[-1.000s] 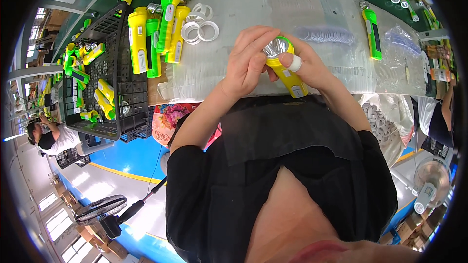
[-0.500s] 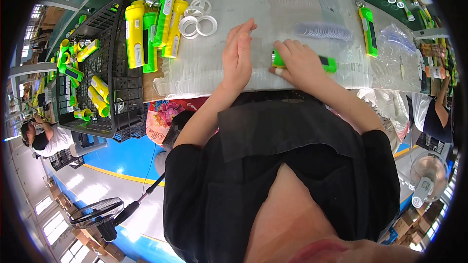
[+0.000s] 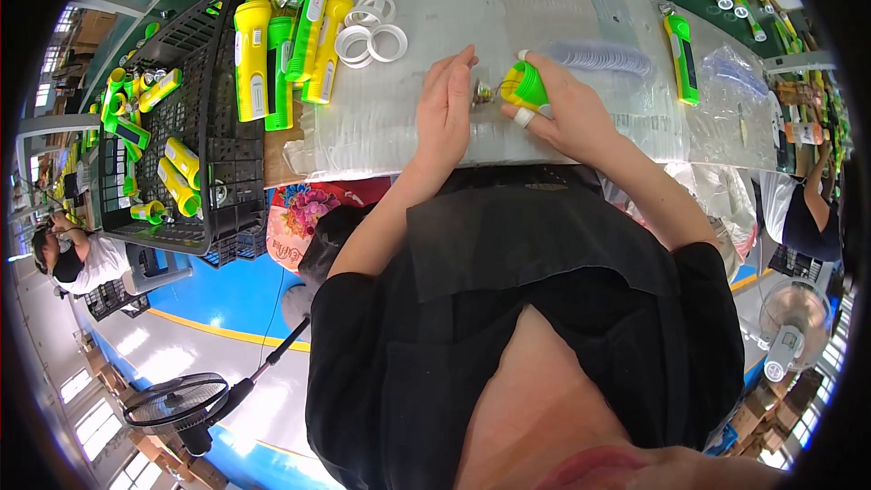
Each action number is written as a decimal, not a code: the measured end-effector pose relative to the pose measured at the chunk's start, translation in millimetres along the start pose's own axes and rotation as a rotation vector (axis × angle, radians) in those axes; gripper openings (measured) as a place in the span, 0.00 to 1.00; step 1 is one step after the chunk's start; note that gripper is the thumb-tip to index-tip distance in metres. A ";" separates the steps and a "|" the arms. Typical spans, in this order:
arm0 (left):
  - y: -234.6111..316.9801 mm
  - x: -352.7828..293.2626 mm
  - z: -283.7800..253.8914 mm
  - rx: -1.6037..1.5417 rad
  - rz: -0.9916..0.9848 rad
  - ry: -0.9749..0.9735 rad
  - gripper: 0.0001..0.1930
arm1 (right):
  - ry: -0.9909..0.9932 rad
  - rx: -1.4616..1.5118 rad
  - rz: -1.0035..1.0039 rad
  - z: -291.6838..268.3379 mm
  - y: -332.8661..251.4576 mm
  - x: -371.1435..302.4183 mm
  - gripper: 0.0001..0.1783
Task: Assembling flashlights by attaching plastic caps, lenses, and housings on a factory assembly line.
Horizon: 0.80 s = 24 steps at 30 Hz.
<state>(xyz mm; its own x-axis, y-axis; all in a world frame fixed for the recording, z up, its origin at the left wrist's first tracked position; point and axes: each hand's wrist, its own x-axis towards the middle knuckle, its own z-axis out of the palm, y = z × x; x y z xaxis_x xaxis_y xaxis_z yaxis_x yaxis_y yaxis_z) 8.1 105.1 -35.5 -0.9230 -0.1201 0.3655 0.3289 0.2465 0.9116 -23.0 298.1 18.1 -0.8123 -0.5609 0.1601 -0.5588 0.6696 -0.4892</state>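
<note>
2-handed stuff: gripping the green-and-yellow flashlight point(image 3: 529, 84) in the right hand point(image 3: 573, 111) over the desk point(image 3: 363, 136), holding the left hand point(image 3: 445, 109) straight-fingered beside the loose reflector point(image 3: 482, 91), no telling if touching. Probably fitting the reflector; next, calling for keeping thin wires point(image 3: 502, 88) unpinched.

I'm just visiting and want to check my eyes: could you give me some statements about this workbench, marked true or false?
1. The right hand holds a green-and-yellow flashlight. True.
2. The left hand grips a second flashlight. False: its fingers are extended beside a small silvery reflector.
3. The white rings lie to the right of both hands. False: they lie to the left, farther up the bench.
4. The black crate on the left contains several flashlights. True.
5. The row of clear discs is inside the crate. False: it lies on the bench, beyond the right hand.
</note>
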 end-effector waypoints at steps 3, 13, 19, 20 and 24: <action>0.7 -3.7 0.4 -0.095 -0.050 0.033 0.24 | -0.002 0.078 0.042 -4.4 -5.8 9.4 0.38; 7.9 -1.6 10.0 -0.564 -0.372 0.090 0.26 | -0.016 0.289 0.053 -5.5 -14.8 21.1 0.39; 12.0 4.8 2.3 -0.593 -0.493 0.008 0.25 | 0.042 0.390 0.049 -6.6 -20.9 24.4 0.35; 16.8 8.6 0.7 -0.425 -0.300 0.059 0.23 | 0.092 0.426 0.001 -6.0 -19.9 24.7 0.34; 39.5 29.7 -12.7 0.009 0.238 0.155 0.18 | 0.010 0.808 0.062 -10.0 -21.3 28.8 0.30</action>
<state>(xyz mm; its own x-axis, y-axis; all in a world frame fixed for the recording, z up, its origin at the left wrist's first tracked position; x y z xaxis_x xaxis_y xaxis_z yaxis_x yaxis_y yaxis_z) -3.8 99.0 13.7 -0.7782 -0.2029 0.5943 0.5306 0.2940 0.7950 -36.2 272.6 41.7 -0.8416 -0.5271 0.1179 -0.2220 0.1386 -0.9651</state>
